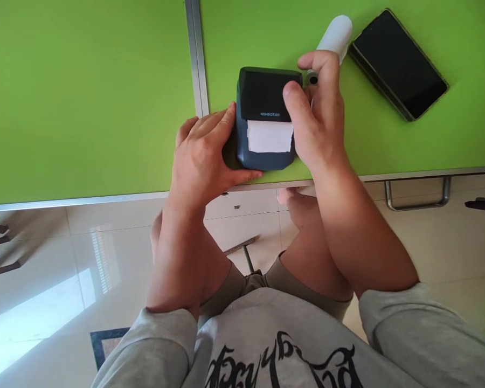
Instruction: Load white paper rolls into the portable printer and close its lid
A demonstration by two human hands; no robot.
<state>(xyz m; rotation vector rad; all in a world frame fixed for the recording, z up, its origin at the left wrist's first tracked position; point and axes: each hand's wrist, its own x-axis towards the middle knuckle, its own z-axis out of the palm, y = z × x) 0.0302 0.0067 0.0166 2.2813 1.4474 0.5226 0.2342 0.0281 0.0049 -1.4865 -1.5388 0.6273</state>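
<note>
A dark blue label printer [264, 159] with a black lid [262, 91] marked NIIMBOT stands near the front edge of the green table. A white paper label [270, 136] lies across its front, below the lid. My left hand [204, 148] grips the printer's left side, thumb along its front and fingers against its flank. My right hand [321, 113] is at the other side, its thumb on the lid's right edge and its index finger bent behind. A white roll [336, 35] lies partly hidden beyond my right hand; whether the fingers touch it I cannot tell.
A black smartphone [400, 62] lies at the table's right, and a metal seam strip [196, 54] runs across the green tabletop [84, 97]. Below the front edge is a metal handle [418, 205]. My legs are under the table, above a tiled floor [117, 237].
</note>
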